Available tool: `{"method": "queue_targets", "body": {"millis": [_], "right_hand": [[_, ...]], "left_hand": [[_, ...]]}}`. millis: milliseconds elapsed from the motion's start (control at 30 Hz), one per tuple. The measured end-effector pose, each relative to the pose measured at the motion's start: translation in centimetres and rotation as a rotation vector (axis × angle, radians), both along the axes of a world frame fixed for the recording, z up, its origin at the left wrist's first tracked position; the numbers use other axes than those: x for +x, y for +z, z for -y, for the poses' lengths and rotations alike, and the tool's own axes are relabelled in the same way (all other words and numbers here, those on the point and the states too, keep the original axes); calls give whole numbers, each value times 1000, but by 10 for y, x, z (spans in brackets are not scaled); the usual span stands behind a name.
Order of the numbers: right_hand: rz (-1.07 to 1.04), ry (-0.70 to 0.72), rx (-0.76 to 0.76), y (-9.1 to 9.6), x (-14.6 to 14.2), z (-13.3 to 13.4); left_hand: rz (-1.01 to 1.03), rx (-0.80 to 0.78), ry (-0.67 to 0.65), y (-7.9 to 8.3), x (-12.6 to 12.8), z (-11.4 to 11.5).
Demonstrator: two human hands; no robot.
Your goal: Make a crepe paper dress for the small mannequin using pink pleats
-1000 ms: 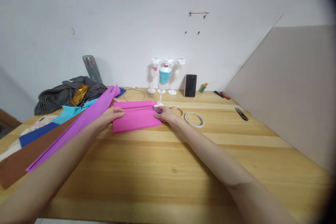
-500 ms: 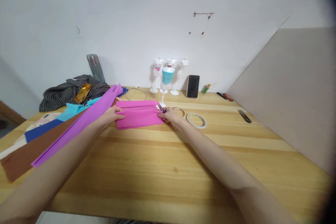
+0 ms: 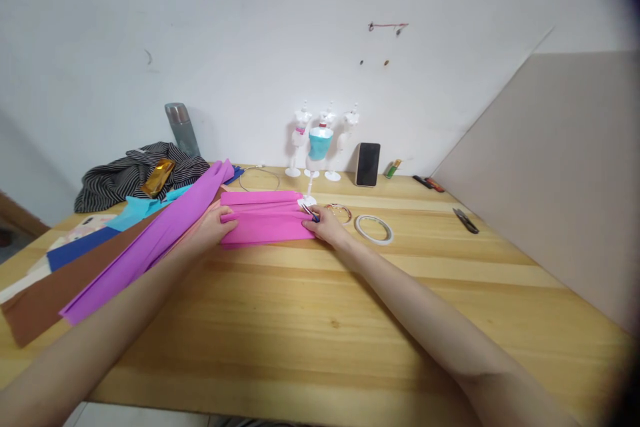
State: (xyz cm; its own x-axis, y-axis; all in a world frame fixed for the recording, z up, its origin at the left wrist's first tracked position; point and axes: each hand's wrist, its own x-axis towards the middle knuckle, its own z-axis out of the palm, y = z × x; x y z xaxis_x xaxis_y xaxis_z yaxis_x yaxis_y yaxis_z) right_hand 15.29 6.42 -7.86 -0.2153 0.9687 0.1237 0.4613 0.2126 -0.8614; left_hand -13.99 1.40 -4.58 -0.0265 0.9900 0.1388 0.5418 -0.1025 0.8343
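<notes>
While a striped cloth (image 3: 117, 179) lies heaped at the far left of the bench (image 3: 300, 327), a purple strip (image 3: 150, 250) slants up beside the left hand (image 3: 216, 224), whose fingers pinch the left edge of a folded pink sheet (image 3: 270, 227). That sheet extends between both hands, near a dress form (image 3: 321, 144) wrapped in turquoise. At its right edge, the fingers of the right hand (image 3: 326, 225) close on small scissors (image 3: 311, 213). Farther right stand or lie an upright phone (image 3: 368, 165), a tape roll (image 3: 379, 240) and dark snips (image 3: 466, 221).

Hot-pink sheet (image 3: 267, 229); violet strip (image 3: 163, 233); brown strip (image 3: 65, 297); black-and-pale striped cloth (image 3: 113, 180); gold packet (image 3: 159, 177); turquoise-banded white mannequin (image 3: 320, 145)
</notes>
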Motion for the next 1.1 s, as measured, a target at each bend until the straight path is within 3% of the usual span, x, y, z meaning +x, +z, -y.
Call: {"method": "queue_targets", "body": {"millis": [233,433,633,733,900,1100], "right_hand": [[95,-45,51,-7,3,3],[5,-40,11,-10,8,23],[-223,111,-229,1,9,68],[-232,125,-270,6,9,86],[-81,88,-148,5,9,92],[136,97,-27,4,8,95]], "left_hand": [[-113,51,65,-10,1,1],[-171,-17,77,-14,1,25],[-154,-26,-37,-17,-7,47],[-176,-29,-31,-21,-9,57],[-248,45,65,-23,-4,73],[-344,131,-20,-25,-1,79]]}}
